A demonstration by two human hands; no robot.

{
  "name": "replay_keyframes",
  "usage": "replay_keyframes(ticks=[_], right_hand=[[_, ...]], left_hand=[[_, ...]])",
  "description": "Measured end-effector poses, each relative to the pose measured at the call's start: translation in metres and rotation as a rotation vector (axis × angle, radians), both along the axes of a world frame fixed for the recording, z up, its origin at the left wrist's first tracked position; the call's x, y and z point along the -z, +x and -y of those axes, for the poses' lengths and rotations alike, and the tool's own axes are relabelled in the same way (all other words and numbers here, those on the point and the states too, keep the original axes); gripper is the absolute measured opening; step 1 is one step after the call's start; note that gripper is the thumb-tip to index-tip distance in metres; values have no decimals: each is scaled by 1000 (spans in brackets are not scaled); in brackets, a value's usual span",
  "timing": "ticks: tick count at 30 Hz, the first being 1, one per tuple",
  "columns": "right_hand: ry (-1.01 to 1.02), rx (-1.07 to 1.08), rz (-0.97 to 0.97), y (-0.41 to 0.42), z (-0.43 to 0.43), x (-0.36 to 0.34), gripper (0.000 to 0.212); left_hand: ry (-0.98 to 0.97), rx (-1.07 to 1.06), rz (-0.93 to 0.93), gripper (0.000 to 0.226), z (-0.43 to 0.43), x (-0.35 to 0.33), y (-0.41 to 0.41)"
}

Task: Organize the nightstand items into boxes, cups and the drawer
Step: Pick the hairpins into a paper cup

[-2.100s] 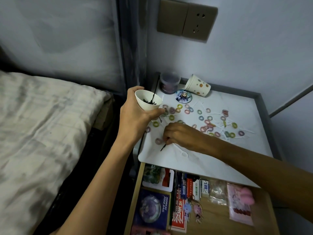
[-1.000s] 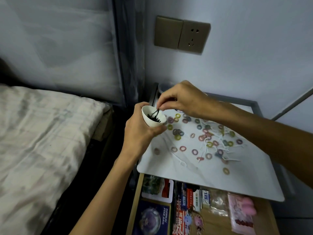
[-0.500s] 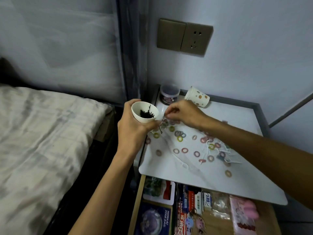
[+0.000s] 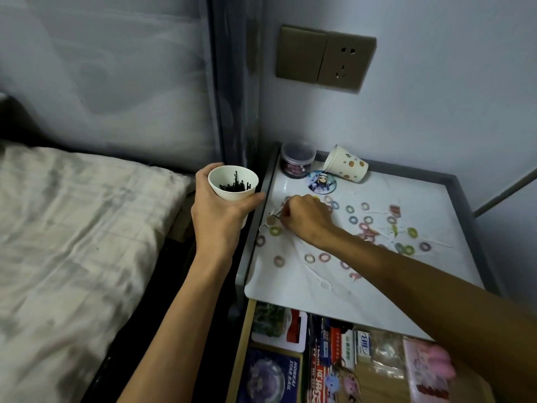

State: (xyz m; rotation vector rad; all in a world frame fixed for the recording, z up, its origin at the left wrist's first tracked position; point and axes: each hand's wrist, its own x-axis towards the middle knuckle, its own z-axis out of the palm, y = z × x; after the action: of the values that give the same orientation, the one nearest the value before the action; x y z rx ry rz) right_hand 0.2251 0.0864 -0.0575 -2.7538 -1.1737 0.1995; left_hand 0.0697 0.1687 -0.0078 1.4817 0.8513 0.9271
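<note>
White paper cup [image 4: 231,196]: holds black pins [image 4: 234,186]; left hand [image 4: 218,219] wraps it, fingers curled round the wall, just off the nightstand [image 4: 436,205] left edge, likely so each pin has a short carry. Right hand [image 4: 306,221]: near that edge, fingertips pinching one pin [image 4: 275,214] off the top. Rings [image 4: 353,219]: scattered centre to right edge, unsorted. Spotted cup [image 4: 345,167]: on its side, back edge. Drawer [image 4: 243,341]: open below the front edge.

Dim, bluish light throughout. At the back, a pale wall [image 4: 436,112] with a bronze switch-and-socket plate [image 4: 325,58] high up. On the left, a bed [image 4: 58,315] under a crumpled cream sheet [image 4: 87,213], backed by a hazy translucent curtain [image 4: 116,68]. Between, a dark upright post [image 4: 223,82] beside the grey-rimmed tabletop [image 4: 473,228].
</note>
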Motion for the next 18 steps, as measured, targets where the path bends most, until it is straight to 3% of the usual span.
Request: replay_keyframes(ticks=[6,13,18], right_hand=[[-110,8,-34,0,11,-13,21],[22,48,-212,34,45,-52,14],[58,15,-133,58,74,-89,18]], left_hand=[[23,29,2,72,4,-1,-1],[72,167,-95,71,11,-2,-2],[108,301,-195,70,20,1,5]])
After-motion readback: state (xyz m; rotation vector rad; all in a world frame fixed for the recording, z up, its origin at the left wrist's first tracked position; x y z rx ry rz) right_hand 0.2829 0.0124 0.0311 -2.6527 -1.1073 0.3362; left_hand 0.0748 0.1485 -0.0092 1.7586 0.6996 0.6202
